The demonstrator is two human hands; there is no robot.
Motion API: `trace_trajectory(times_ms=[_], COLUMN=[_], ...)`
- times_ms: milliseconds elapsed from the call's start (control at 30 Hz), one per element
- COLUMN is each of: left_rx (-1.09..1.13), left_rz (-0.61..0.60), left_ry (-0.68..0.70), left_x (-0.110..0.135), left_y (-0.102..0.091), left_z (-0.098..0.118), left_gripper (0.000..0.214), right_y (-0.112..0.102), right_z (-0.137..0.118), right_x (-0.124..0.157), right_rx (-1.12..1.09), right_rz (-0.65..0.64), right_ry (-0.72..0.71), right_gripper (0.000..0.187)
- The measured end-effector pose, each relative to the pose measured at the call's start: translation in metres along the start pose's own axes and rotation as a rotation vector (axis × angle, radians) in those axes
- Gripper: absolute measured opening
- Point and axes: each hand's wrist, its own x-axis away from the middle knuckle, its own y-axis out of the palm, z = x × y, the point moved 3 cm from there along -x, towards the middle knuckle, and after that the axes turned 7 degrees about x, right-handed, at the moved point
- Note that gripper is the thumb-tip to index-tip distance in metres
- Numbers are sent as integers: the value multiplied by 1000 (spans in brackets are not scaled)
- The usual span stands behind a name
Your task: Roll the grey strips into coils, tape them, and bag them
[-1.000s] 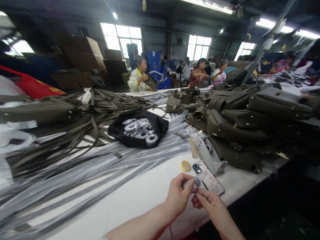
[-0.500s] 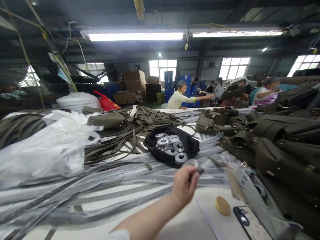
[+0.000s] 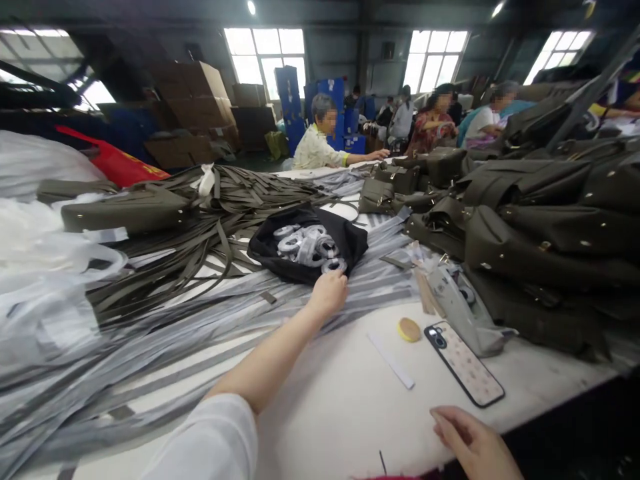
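My left hand [image 3: 327, 293] reaches forward to the near edge of a black bag [image 3: 273, 250] that lies open on the white table [image 3: 340, 407]. The bag holds several grey tape rolls [image 3: 305, 243]. My fingers curl over one tape roll [image 3: 334, 265] at the bag's rim. My right hand [image 3: 470, 440] rests low at the table's front edge, fingers loosely stretched, holding nothing. A phone [image 3: 465, 363] in a patterned case, a small yellow disc [image 3: 409, 329] and a white strip [image 3: 393, 360] lie between my hands.
Long grey strips [image 3: 150, 347] and olive straps [image 3: 200, 233] cover the left of the table. White plastic bags [image 3: 40, 267] are heaped at far left. Olive handbags [image 3: 540, 247] are stacked on the right. A grey tape dispenser [image 3: 457, 310] lies by the phone. Other people work at the far end.
My two hands were together over the phone, handling a tape roll. My left hand then carried it forward to the black bag, and my right hand dropped to the table edge.
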Motion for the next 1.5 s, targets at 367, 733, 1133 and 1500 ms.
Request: trace_trajectory(times_ms=[367, 733, 1133, 1500], left_rx=[-163, -197, -63, 468], left_rz=[-163, -170, -211, -65], left_ry=[-134, -58, -112, -291], left_x=[35, 39, 59, 73], left_y=[21, 3, 18, 1], left_z=[-31, -34, -24, 1], left_gripper=[44, 38, 35, 41], right_y=[33, 17, 18, 9], right_z=[-66, -27, 2, -12], right_x=[-49, -47, -55, -58], right_rx=[820, 867, 787, 514], right_rz=[334, 441, 436, 402], right_ry=[-443, -469, -614, -511], right_gripper=[16, 17, 28, 34])
